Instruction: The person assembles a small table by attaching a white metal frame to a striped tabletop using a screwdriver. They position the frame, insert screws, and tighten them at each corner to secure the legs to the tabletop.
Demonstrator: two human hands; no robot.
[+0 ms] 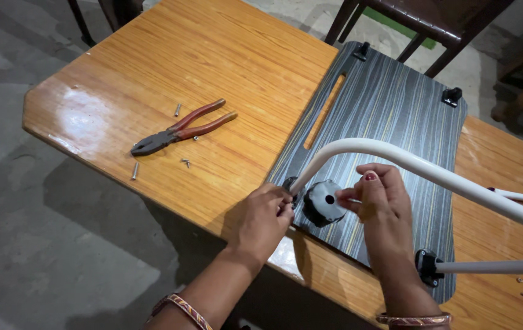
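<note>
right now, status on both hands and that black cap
Left hand pinching at white tube end. Right hand fingertips on black cap. Pliers, loose screws lie clear.

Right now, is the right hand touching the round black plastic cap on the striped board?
Touching. In the head view the right hand has its fingertips pressed against the edge of the round black cap, with no gap showing.
</note>
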